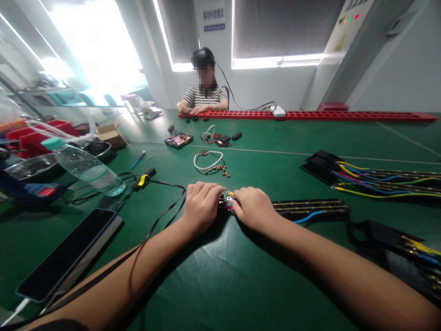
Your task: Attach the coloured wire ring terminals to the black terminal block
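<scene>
My left hand [204,204] is closed at the middle of the green table, fingers curled round the end of a small dark part [221,201], mostly hidden. Right beside it my right hand [255,208] is closed, thumb and fingers pinching coloured wires with ring terminals [229,198] between the hands. From under my right hand a long black strip [310,208] with light lines runs right, a blue wire lying along it. Just beyond my hands lie a heap of small brass screws [220,171] and a white cable loop [208,160].
On the left are a phone [69,253], a water bottle [89,170], a power tool [31,188] and a black cable [168,184]. Black strips with coloured wires [379,177] and a black housing [382,239] lie right. A person [206,94] sits opposite behind a red rail [310,115].
</scene>
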`<move>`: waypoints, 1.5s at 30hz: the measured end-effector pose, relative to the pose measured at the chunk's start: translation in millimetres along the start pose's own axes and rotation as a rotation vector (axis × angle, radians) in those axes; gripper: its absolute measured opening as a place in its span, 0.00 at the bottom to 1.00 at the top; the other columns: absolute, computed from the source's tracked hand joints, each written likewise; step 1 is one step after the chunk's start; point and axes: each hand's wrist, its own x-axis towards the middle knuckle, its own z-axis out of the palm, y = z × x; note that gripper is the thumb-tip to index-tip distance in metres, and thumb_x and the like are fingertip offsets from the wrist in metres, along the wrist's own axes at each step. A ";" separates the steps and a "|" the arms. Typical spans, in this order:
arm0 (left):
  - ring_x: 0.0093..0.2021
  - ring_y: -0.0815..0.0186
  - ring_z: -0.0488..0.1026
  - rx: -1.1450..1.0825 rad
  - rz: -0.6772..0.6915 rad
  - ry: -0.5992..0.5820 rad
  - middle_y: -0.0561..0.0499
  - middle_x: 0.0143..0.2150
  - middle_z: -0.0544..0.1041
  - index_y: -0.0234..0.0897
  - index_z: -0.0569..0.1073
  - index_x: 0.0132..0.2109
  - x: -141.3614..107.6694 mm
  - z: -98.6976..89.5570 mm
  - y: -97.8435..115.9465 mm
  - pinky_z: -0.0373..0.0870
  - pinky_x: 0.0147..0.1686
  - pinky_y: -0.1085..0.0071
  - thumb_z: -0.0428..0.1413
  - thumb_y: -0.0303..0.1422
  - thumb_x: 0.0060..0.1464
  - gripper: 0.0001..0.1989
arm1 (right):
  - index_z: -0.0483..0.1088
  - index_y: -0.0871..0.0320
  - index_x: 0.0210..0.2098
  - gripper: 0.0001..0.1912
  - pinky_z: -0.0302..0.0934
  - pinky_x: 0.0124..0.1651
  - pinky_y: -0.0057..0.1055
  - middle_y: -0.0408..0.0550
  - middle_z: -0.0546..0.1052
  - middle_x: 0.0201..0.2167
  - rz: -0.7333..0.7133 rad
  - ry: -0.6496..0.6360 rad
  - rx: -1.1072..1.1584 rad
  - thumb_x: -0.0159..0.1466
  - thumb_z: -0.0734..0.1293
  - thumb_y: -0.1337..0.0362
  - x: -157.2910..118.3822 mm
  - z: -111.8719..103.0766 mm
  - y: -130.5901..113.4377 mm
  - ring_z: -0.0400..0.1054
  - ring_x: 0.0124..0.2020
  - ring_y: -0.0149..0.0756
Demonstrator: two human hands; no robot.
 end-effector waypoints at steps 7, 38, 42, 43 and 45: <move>0.43 0.60 0.70 -0.039 -0.076 -0.002 0.50 0.44 0.81 0.41 0.75 0.47 0.5 -3.8 7.4 0.58 0.44 0.60 0.52 0.29 0.66 0.08 | 0.73 0.57 0.33 0.12 0.49 0.37 0.30 0.46 0.74 0.32 -0.008 0.010 0.217 0.69 0.62 0.60 3.1 3.4 8.1 0.64 0.34 0.34; 0.41 0.60 0.70 -0.035 -0.220 -0.092 0.52 0.39 0.81 0.43 0.76 0.42 -6.9 -3.5 11.6 0.53 0.45 0.56 0.54 0.36 0.66 0.07 | 0.74 0.57 0.30 0.15 0.53 0.37 0.29 0.49 0.75 0.38 0.062 -0.128 0.323 0.69 0.60 0.60 8.0 1.2 12.2 0.67 0.38 0.35; 0.42 0.60 0.71 -0.055 -0.232 -0.097 0.51 0.40 0.81 0.43 0.75 0.43 -6.0 -4.6 12.8 0.53 0.45 0.57 0.53 0.34 0.66 0.06 | 0.73 0.58 0.29 0.14 0.54 0.38 0.28 0.48 0.75 0.37 0.057 -0.127 0.374 0.67 0.60 0.63 9.0 1.4 14.0 0.68 0.37 0.34; 0.43 0.60 0.71 -0.058 -0.233 -0.097 0.52 0.40 0.81 0.43 0.75 0.44 -5.9 -4.7 12.8 0.54 0.45 0.57 0.53 0.34 0.66 0.06 | 0.73 0.57 0.29 0.14 0.54 0.38 0.28 0.49 0.75 0.37 0.049 -0.124 0.380 0.67 0.60 0.63 9.2 1.9 14.7 0.68 0.38 0.34; 0.42 0.60 0.71 -0.060 -0.232 -0.099 0.52 0.41 0.81 0.43 0.76 0.44 -5.9 -4.6 12.7 0.54 0.45 0.57 0.53 0.34 0.66 0.07 | 0.74 0.57 0.30 0.14 0.55 0.40 0.28 0.49 0.76 0.38 0.021 -0.121 0.387 0.67 0.60 0.62 9.9 3.0 16.6 0.68 0.40 0.36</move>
